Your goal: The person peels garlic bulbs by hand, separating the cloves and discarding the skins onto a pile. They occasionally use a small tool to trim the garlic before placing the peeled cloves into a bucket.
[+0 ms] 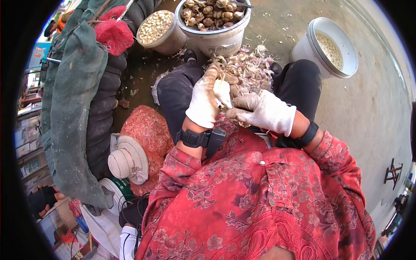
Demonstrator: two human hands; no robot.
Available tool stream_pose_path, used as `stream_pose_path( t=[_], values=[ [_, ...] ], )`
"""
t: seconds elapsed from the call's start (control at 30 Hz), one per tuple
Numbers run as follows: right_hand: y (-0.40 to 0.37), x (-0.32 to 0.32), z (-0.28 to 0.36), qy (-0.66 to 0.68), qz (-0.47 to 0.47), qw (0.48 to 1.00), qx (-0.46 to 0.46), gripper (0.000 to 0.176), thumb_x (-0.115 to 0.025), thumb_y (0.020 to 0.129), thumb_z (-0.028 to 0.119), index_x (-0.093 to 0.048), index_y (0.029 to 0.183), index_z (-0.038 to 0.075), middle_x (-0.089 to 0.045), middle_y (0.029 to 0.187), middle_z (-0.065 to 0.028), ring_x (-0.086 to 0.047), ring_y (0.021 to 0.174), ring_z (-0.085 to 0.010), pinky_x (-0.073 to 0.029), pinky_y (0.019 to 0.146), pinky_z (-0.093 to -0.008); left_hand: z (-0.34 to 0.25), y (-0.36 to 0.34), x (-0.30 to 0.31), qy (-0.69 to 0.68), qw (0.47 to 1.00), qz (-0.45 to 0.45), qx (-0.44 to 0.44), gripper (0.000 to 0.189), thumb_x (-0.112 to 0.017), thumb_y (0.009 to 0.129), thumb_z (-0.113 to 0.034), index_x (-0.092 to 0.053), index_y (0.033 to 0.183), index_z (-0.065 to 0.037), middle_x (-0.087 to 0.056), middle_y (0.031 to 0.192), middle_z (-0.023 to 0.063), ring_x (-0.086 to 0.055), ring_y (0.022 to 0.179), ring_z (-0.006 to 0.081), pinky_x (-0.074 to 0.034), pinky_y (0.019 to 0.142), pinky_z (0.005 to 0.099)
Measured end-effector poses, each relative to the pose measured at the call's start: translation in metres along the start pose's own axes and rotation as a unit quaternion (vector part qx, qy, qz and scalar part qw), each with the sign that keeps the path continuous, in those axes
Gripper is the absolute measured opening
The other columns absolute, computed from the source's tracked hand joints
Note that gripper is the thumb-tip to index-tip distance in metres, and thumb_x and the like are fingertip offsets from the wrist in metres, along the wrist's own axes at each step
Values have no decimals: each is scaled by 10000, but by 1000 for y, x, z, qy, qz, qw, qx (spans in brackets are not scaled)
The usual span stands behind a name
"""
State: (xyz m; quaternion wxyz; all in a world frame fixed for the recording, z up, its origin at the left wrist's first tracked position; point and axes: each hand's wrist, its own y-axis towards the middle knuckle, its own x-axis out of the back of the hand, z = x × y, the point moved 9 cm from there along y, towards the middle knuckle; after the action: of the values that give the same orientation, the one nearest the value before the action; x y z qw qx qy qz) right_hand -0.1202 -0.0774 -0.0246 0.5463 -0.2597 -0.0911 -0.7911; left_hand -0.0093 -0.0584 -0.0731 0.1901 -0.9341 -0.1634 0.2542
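My left hand (205, 99), in a white work glove with soiled fingers, is closed around a whitish garlic bulb (222, 92) held above my lap. My right hand (265, 111), gloved the same way, meets the bulb's lower end with its fingers curled and pressed together. Whatever those fingers pinch is hidden. Between my knees, just beyond both hands, lies a heap of papery garlic skins (253, 69). Straight ahead stands a white bucket (216, 42) full of unpeeled brownish garlic bulbs (212, 14).
A bucket of peeled cloves (156, 27) stands at the far left, and another white bucket (303, 45) with cloves in it at the right. Red mesh sacks (145, 130) and a pale hat (128, 160) lie by my left side, near a dark green cloth (76, 108).
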Motion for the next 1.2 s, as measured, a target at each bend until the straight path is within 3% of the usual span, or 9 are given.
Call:
stream_pose_path(
  t=[0.1, 0.17, 0.23, 0.53, 0.63, 0.77, 0.83, 0.93, 1.2],
  values=[
    [2, 0, -16, 107, 10, 991, -77, 360, -602, 900, 418, -675, 1045, 97, -675, 796, -121, -646, 709, -205, -502, 684, -345, 0, 2, 0, -3, 1000, 3, -8, 423, -428, 987, -390, -596, 945, -4, -635, 855, 91, -605, 717, 167, -505, 638, 288],
    [4, 15, -22, 142, -46, 984, -101, 390, -557, 929, 410, -654, 1098, 72, -680, 902, -155, -653, 803, -216, -498, 740, -340, 0, 4, 3, 5, 1000, 4, -19, 420, -429, 986, -393, -596, 952, -10, -635, 851, 90, -603, 701, 166, -506, 614, 284],
    [8, 17, -26, 155, -77, 981, -86, 381, -524, 950, 376, -636, 1138, 64, -684, 933, -149, -660, 829, -221, -500, 765, -328, -8, 6, 3, 55, 995, 13, -87, 421, -414, 980, -426, -589, 920, -48, -651, 846, 91, -611, 674, 152, -490, 595, 256],
    [8, 16, -11, 95, -84, 990, -69, 362, -494, 959, 332, -597, 1212, 93, -680, 946, -150, -673, 862, -232, -508, 782, -324, -18, -5, -8, 94, 994, -3, -61, 430, -494, 949, -415, -591, 891, 0, -607, 735, 69, -576, 539, 147, -501, 428, 292],
    [7, 18, -9, 73, -82, 992, -63, 347, -498, 958, 310, -589, 1227, 110, -679, 929, -141, -670, 834, -231, -509, 771, -321, -16, -4, -5, 122, 989, -9, -79, 433, -440, 970, -421, -619, 903, -33, -606, 755, 34, -555, 600, 100, -459, 527, 228],
    [7, 13, -12, 101, -84, 989, -61, 359, -509, 960, 319, -588, 1228, 93, -694, 910, -107, -662, 793, -177, -507, 743, -300, -13, -4, -5, 115, 991, -9, -62, 430, -451, 967, -416, -615, 902, -24, -602, 738, 35, -559, 593, 98, -459, 507, 224],
    [7, 11, -11, 205, -107, 972, -38, 367, -534, 956, 350, -619, 1169, 63, -694, 852, -56, -619, 748, -103, -498, 703, -272, -5, -3, -6, 99, 994, 19, -39, 414, -456, 967, -405, -610, 904, -26, -605, 745, 37, -567, 585, 101, -460, 485, 222],
    [7, 6, -12, 204, -82, 972, -85, 379, -559, 945, 385, -651, 1087, 45, -673, 810, -11, -563, 732, -52, -485, 685, -250, 1, 0, -8, 60, 997, 13, -51, 400, -461, 965, -399, -607, 904, -32, -608, 748, 35, -570, 569, 106, -462, 470, 222],
    [9, -12, -26, 329, -45, 933, -139, 374, -595, 925, 396, -680, 1009, 42, -628, 754, 24, -532, 711, -35, -465, 659, -225, 6, -3, -12, 32, 999, 18, -32, 370, -488, 960, -377, -598, 870, -35, -589, 702, 40, -566, 503, 131, -490, 425, 246]
  ],
)
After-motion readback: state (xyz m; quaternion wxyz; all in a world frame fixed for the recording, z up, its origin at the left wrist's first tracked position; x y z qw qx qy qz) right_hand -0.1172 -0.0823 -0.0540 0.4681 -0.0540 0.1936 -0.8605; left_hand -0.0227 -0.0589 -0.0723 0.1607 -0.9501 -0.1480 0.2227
